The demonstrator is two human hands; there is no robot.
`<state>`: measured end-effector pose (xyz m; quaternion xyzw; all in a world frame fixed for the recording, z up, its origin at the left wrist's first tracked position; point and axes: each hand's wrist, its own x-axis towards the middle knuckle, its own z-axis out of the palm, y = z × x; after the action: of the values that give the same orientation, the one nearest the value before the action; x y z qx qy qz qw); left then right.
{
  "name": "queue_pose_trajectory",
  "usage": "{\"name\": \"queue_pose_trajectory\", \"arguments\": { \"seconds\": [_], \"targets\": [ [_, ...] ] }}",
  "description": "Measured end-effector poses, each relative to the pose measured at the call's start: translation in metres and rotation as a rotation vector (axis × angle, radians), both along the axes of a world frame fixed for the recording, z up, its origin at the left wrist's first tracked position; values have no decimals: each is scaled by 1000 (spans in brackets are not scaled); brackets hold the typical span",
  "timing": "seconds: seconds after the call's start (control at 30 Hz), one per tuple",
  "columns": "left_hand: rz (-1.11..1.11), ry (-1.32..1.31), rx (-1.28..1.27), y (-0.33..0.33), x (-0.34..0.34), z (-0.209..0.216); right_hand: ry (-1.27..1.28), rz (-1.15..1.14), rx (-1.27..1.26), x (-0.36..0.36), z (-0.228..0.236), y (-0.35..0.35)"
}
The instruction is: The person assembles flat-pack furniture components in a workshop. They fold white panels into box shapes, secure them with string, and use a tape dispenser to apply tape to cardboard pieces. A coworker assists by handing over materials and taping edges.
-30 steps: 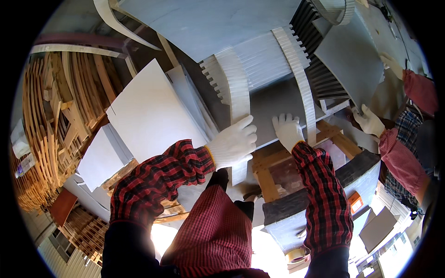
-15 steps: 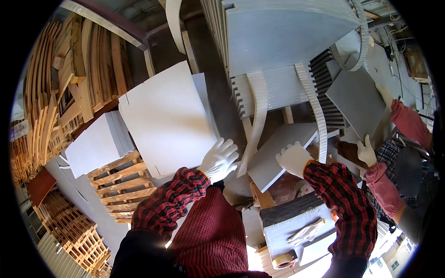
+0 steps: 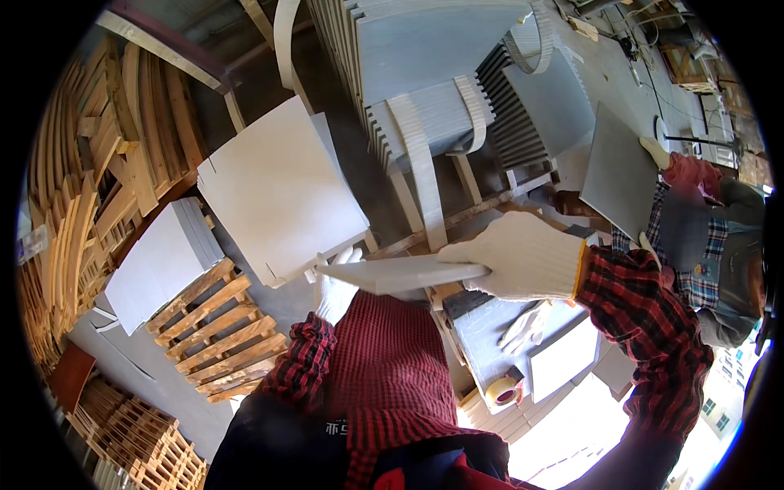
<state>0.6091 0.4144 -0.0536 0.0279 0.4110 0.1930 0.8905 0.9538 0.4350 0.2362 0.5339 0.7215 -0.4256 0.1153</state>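
Note:
A flat grey panel [image 3: 404,274] hangs in front of my body, tipped so that I see it almost edge-on. My right hand [image 3: 523,255], in a white knit glove, has its fingers wrapped round the panel's right end. My left hand [image 3: 333,287], gloved too, is at the other end, partly hidden behind the panel; its fingers appear to grip the edge there. Just beyond my left hand rises a stack of large white sheets [image 3: 278,188]. To the right, a co-worker's gloved hands hold another grey panel [image 3: 621,170].
Rows of grey panels [image 3: 441,53] stand ahead, with pale curved straps around them. A wooden pallet [image 3: 220,327] and a smaller white stack [image 3: 159,257] are at left. On a workbench [image 3: 478,331] at lower right lie spare gloves [image 3: 525,325] and a tape roll [image 3: 502,392].
The grey panel has come up from its slanted rest on the right and turned edge-on. My right hand now grips it, and my left hand has moved down to its other end.

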Motion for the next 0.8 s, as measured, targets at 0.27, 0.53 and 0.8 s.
{"name": "queue_pose_trajectory", "arguments": {
  "seconds": [0.27, 0.53, 0.8],
  "targets": [
    [-195, 277, 362, -4, 1, 5, 681, -1330, -101, -11, -18, -127],
    [-803, 679, 629, -19, 24, 99, 938, -2363, 86, -101, -111, -296],
    [-830, 917, 1077, -91, 4, 36, 463, -2085, 144, -140, -183, -402]
  ]
}}
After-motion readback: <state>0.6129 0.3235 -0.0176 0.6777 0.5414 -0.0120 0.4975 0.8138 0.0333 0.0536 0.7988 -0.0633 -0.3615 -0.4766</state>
